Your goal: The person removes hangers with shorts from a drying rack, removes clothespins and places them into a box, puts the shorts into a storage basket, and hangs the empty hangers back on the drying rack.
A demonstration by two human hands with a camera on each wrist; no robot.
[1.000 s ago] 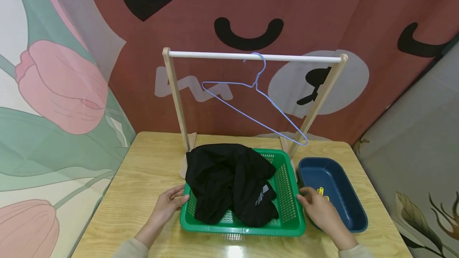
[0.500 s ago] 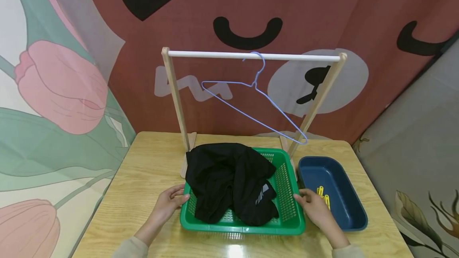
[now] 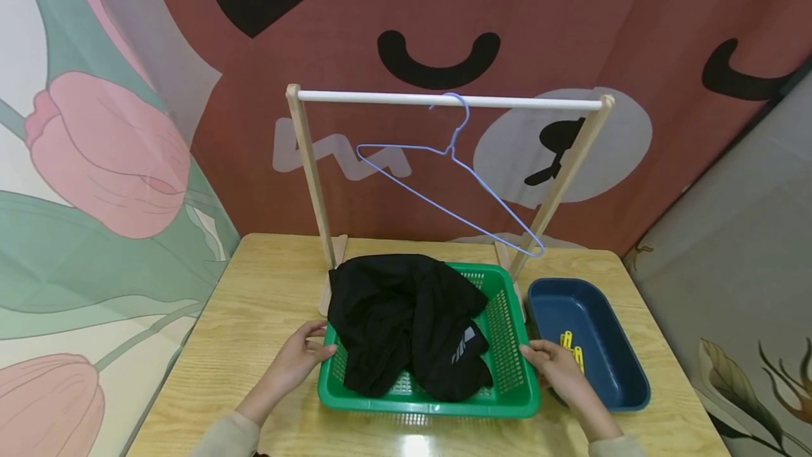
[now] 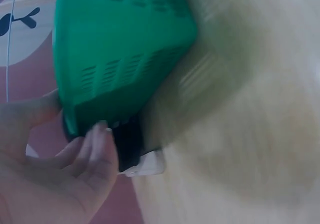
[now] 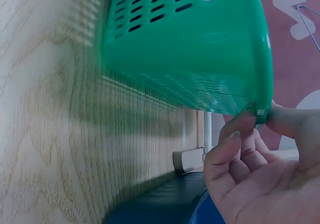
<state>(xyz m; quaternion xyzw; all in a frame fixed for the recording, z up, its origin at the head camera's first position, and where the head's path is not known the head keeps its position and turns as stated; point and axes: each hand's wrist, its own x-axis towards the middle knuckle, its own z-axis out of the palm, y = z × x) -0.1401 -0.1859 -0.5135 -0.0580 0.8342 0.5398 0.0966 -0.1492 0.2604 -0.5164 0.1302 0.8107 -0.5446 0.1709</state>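
Observation:
A green plastic basket (image 3: 438,409) stands on the table with a crumpled black garment (image 3: 396,323) in it, which bears a grey striped mark. At the basket's left rim my left hand (image 3: 294,358) has its thumb over the edge and its fingers outside, below the rim. My right hand (image 3: 561,365) pinches the opposite rim the same way. The left wrist view shows the left hand's fingers (image 4: 97,149) against the basket's outer side. In the right wrist view, thumb and curled fingers (image 5: 235,156) meet at the rim.
Behind the basket rises a wooden rack with a white rod (image 3: 380,97), from which a blue hanger (image 3: 453,152) hangs askew. Right of the basket sits a dark blue tub (image 3: 624,344) holding several yellow clips (image 3: 578,357). A patterned curtain (image 3: 444,13) backs the table.
My right hand has shifted slightly left at the rim, so more of the yellow clips shows. The basket, garment and left hand stay nearly where they were.

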